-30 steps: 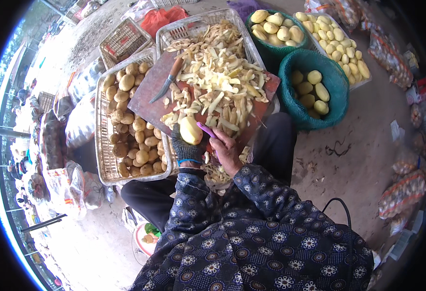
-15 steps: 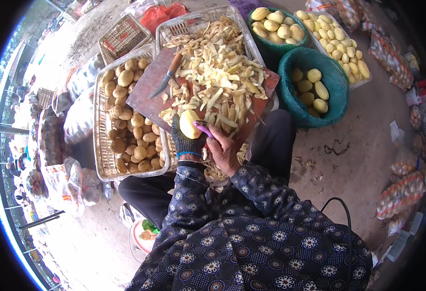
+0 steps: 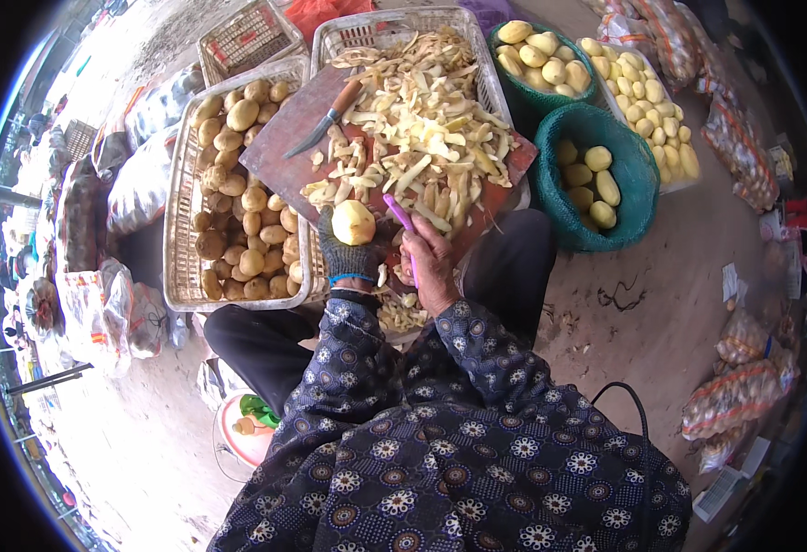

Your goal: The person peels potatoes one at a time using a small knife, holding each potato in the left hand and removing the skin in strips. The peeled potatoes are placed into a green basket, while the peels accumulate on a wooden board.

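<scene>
One purple peeler (image 3: 399,213) now lifted off one potato (image 3: 354,224), right hand (image 3: 431,262) clamped on the peeler, gloved left hand (image 3: 346,258) clasping the potato near the board (image 3: 279,152), one knife (image 3: 332,117), two green tubs (image 3: 639,170)

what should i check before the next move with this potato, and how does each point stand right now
1. Potato held in the gloved left hand: ok.
2. Purple peeler gripped in the bare right hand: ok.
3. Peeler apart from the potato: ok, a gap shows between them.
4. Knife out of both hands: ok, it lies on the reddish board.
5. Board free of peelings: not ok, they are heaped over much of it.
6. Potato's underside free of skin: cannot tell, it is hidden.
</scene>
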Demonstrator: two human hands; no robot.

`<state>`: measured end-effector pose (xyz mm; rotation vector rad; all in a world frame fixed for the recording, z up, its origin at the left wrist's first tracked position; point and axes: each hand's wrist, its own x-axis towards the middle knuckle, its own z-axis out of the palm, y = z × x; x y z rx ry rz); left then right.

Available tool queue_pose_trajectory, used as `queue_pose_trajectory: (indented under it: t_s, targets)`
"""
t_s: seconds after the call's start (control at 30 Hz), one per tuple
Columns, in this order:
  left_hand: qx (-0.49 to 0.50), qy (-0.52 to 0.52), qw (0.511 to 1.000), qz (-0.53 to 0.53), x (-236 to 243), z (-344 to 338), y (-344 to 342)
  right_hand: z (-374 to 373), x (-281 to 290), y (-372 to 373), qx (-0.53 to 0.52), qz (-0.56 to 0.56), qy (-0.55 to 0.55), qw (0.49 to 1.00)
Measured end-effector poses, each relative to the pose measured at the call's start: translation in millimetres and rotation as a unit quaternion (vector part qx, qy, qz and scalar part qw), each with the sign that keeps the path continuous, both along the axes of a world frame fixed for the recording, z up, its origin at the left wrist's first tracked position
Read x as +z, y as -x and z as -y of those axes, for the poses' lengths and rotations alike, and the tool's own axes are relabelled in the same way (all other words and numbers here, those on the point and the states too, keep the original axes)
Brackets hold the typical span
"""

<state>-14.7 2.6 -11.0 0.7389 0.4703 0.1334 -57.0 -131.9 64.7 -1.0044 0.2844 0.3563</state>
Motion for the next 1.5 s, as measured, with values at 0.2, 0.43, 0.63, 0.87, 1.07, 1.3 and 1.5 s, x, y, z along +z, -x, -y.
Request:
queue_pose_trajectory:
  t_s: [0.2, 0.43, 0.63, 0.87, 1.07, 1.3, 1.5]
  targets:
    - [0.009, 0.047, 0.998, -0.029, 6, 4, 4, -14, -9, -3, 0.042, 0.156, 0.225, 0.961]
    - [-0.012, -0.015, 1.0, -0.006, 17, 8, 16, -3, 12, 40, 0.064, 0.098, 0.176, 0.977]
    - [-0.068, -0.225, 0.971, 0.041, 24, 11, 21, -3, 13, 47, 0.023, 0.234, 0.202, 0.951]
    - [-0.033, -0.092, 0.994, 0.054, 7, 10, -9, -2, -5, -4, 0.006, 0.329, 0.397, 0.857]
    - [-0.002, 0.031, 0.991, -0.13, 27, 19, -17, 18, -13, 48, 0.016, 0.3, 0.417, 0.858]
    - [-0.027, 0.177, 0.981, -0.072, 14, 13, -17, 8, -4, 8, -0.037, 0.398, 0.449, 0.799]
    - [0.006, 0.108, 0.987, -0.121, 39, 25, -13, 30, -13, 39, 0.054, 0.373, 0.574, 0.727]
